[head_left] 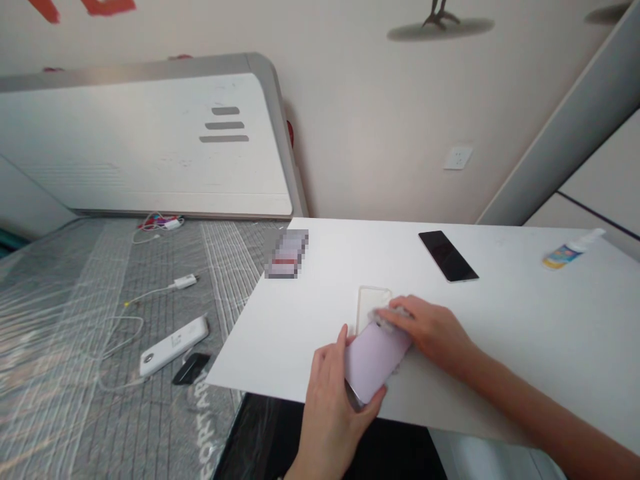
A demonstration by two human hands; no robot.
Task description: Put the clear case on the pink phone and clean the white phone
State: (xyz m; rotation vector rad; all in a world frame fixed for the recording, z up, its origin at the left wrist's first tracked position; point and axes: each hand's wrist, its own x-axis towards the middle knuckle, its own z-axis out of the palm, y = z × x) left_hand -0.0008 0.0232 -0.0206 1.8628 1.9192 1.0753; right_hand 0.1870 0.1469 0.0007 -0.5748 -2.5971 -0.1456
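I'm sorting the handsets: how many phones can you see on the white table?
2. A black slab phone lies flat at the table's far side; a lilac phone is gripped by the left hand at the near edge.

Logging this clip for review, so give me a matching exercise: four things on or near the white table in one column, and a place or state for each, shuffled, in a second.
Things:
1. lilac phone
2. black phone
3. spray bottle
4. white power bank

Places or states:
A. lying on the grey mattress, off the table
B. held between the left hand and the right hand
C. lying on its side at the table's far right
D. flat and alone on the white table, screen dark

Pairs: 1-B, 2-D, 3-C, 4-A
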